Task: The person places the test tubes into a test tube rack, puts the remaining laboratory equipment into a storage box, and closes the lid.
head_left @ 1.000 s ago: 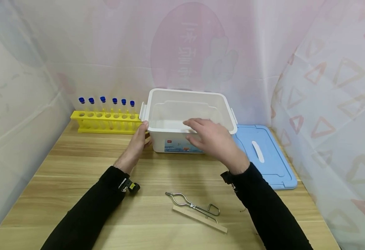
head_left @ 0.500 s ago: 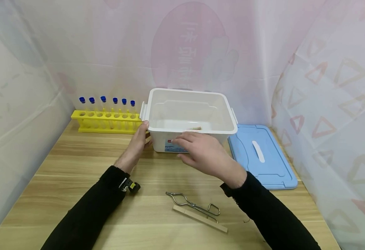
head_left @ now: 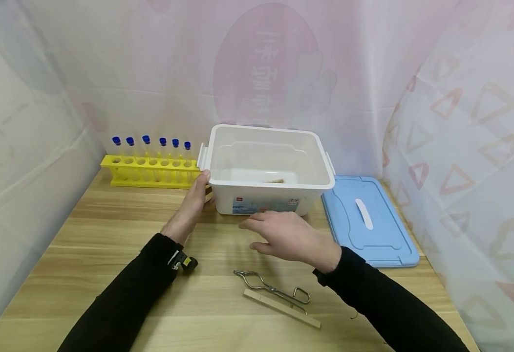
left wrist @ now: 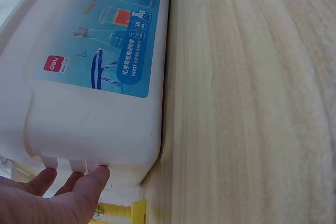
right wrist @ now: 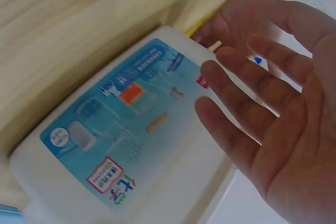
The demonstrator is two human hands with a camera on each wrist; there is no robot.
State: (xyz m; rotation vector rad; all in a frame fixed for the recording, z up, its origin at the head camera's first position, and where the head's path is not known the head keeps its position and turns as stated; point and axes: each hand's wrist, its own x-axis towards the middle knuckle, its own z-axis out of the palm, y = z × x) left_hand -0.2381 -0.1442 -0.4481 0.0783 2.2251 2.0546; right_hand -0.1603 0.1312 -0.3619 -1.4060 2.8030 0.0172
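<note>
An uncovered white plastic bin with a blue printed label stands at the back of the table. My left hand holds its front left corner, thumb by the rim and fingers against the side; in the left wrist view the fingertips press on the white wall. My right hand hovers in front of the bin, palm down with fingers extended. The right wrist view shows that palm bare, fingers spread. A small tan object lies inside the bin, partly hidden by the front wall.
Metal crucible tongs and a wooden strip lie side by side nearer me. A yellow rack with several blue-capped test tubes stands left of the bin. The blue lid with a white handle lies right. Cloth walls enclose the table.
My right hand has moved out from over the bin, towards me and lower, uncovering the tan object inside and the front label. My left hand has stayed at the corner.
</note>
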